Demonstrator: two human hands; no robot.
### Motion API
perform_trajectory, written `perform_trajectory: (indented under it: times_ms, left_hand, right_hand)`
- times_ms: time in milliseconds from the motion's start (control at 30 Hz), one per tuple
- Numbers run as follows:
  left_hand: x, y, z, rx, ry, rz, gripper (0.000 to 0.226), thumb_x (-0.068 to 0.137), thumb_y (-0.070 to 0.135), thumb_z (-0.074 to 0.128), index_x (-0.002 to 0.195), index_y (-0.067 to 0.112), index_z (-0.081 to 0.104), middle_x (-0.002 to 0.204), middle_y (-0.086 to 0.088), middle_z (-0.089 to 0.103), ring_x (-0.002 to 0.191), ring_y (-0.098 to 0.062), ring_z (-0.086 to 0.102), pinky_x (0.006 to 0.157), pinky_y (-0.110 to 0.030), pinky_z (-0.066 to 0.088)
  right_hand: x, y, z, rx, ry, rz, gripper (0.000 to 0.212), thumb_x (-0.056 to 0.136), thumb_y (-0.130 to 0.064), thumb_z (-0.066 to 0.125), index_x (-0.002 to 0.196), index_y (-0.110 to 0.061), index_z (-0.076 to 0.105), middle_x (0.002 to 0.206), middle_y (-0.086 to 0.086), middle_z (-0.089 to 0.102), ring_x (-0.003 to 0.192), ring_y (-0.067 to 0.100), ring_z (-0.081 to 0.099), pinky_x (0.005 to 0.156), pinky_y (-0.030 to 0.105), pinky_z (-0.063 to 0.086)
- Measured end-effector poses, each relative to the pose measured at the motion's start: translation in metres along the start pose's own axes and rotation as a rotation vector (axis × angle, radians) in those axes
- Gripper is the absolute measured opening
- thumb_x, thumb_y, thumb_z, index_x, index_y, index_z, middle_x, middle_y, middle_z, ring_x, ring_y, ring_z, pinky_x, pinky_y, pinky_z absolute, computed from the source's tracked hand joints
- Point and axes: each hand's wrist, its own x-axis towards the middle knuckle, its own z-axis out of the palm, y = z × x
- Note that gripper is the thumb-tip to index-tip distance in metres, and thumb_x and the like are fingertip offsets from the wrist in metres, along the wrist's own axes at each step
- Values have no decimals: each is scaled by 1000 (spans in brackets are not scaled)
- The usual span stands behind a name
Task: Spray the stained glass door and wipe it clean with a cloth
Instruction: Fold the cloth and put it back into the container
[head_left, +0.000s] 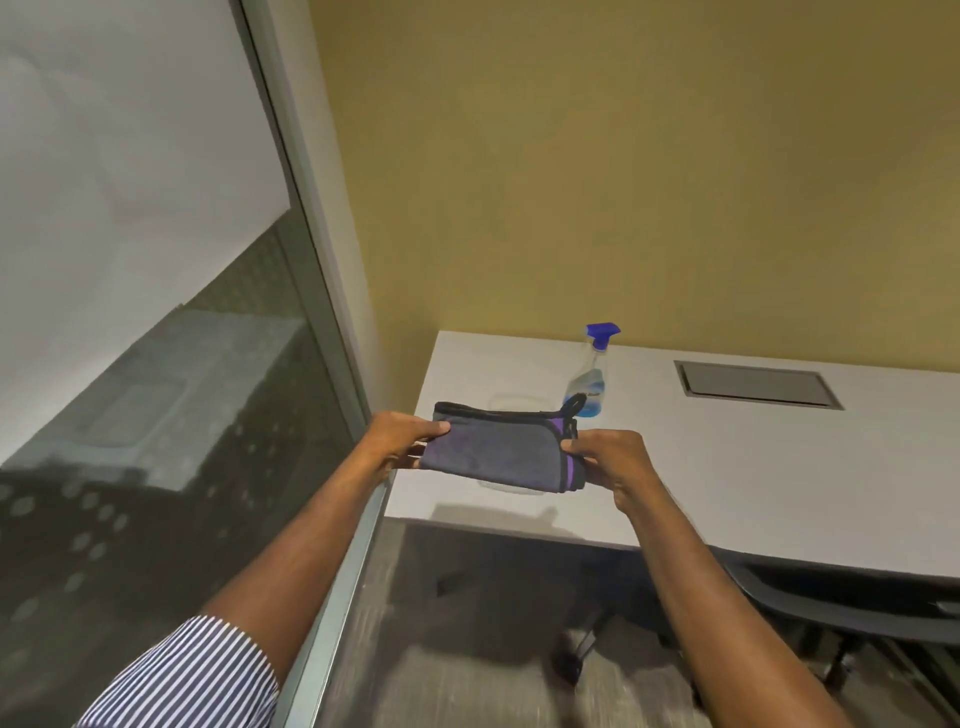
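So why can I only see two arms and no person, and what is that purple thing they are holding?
The camera sits on the person's head and looks down, so you see only their arms. There is just this one picture. The left hand and the right hand each pinch one end of a folded grey cloth with purple and black edging, holding it above a white desk. Behind the cloth, a clear spray bottle with a blue trigger top stands on the desk. A grey rectangular cover plate is set into the desk. On the left is the big glass door meant for cleaning. A black office chair is tucked under the desk.
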Motion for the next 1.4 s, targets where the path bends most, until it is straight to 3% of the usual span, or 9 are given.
perform_trajectory:
  times_ms: [100,267,467,767,967,1067,1133,1233,1400]
  left_hand:
    - [39,3,8,6,-10,-19,21,80,17,86,88,1,77,79,-12,75,64,-22,70,58,-29,58]
    - [107,2,21,65,-18,-24,23,79,16,87,83,-3,74,78,-19,74,54,-23,68,51,-30,56]
    - [174,-15,47,287,-18,-16,36,73,28,91,75,-4,74,77,-18,77,72,-37,76,69,-49,65]
    - [226,-36,80,455,-24,-37,32,79,29,87,75,0,74,80,-12,77,74,-28,70,74,-40,59]
    - [241,-58,102,546,-51,-29,31,80,33,85,79,6,70,72,0,67,73,-23,66,74,-37,58]
    - [242,-68,108,640,-20,86,34,85,36,81,86,4,70,77,-6,68,75,-27,67,74,-33,56]
    - [240,-70,114,675,-38,107,31,88,35,78,90,5,73,79,-5,67,76,-24,69,77,-33,58]
    - [244,-70,123,778,-15,120,31,85,42,80,88,11,74,80,0,68,74,-18,68,79,-30,58]
    - [250,-75,133,989,66,203,37,84,50,78,93,14,77,95,2,69,80,-14,61,89,-32,51]
  right_hand:
    - [40,-1,8,-65,51,-24,20,83,-11,82,100,-4,75,92,9,76,77,20,75,53,19,56]
    - [99,-3,26,-211,171,-37,14,69,-12,85,82,-14,82,84,8,79,82,30,76,82,45,63]
    - [145,0,54,-469,274,-47,17,79,-18,81,96,-14,81,83,4,72,79,24,66,70,29,47]
    - [188,26,71,-668,295,-17,21,86,-27,70,105,-20,77,96,3,78,82,26,69,71,27,47]
    - [214,47,77,-998,189,-85,25,92,-29,60,112,-14,66,101,10,73,94,31,67,70,32,48]
    - [229,51,75,-1070,110,-56,32,97,-36,60,118,-13,65,108,11,70,97,29,66,77,32,49]
    - [235,54,78,-1118,108,-130,28,93,-34,67,108,-11,69,97,10,72,88,27,67,74,33,48]
    - [241,64,85,-1226,173,-310,27,63,-23,89,61,-11,65,48,3,57,45,22,54,58,27,31]
    - [256,76,86,-1250,150,-323,38,59,-28,91,52,-14,56,42,0,50,39,19,48,59,26,33]
